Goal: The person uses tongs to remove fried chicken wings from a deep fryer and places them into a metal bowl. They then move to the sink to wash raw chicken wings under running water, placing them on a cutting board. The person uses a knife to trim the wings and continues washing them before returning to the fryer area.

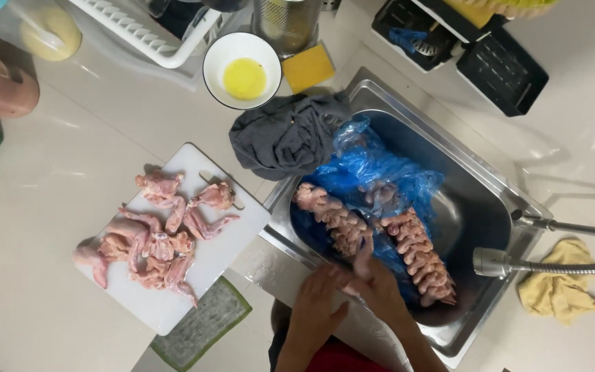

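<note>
Two bare hands met at the near rim of the steel sink (490, 186). The left hand (318, 303) lay flat with fingers together, pressed against the right hand (373, 279), whose fingers reached up to touch the near end of a row of raw chicken pieces (335, 219). Whether the right hand actually pinched a piece could not be told, since its fingertips were blurred.

Inside the sink a blue plastic bag (373, 165) was spread open, and on it lay that row and a second row of chicken pieces (421, 258) just to its right, both running from far left to near right. A flexible tap hose (552, 265) reached in from the right, its head above the sink's right edge.

Left of the sink, a white cutting board (232, 251) carried a loose heap of chicken wings (153, 238), and a green scouring cloth (201, 324) poked out from under its near corner. A grey cloth (287, 134) was bunched at the sink's far left corner. Beyond it stood a white bowl (215, 55) holding a little yellow liquid (244, 77), with a yellow sponge (309, 67) just to its right. A yellow rag (559, 286) lay on the counter right of the sink.
</note>
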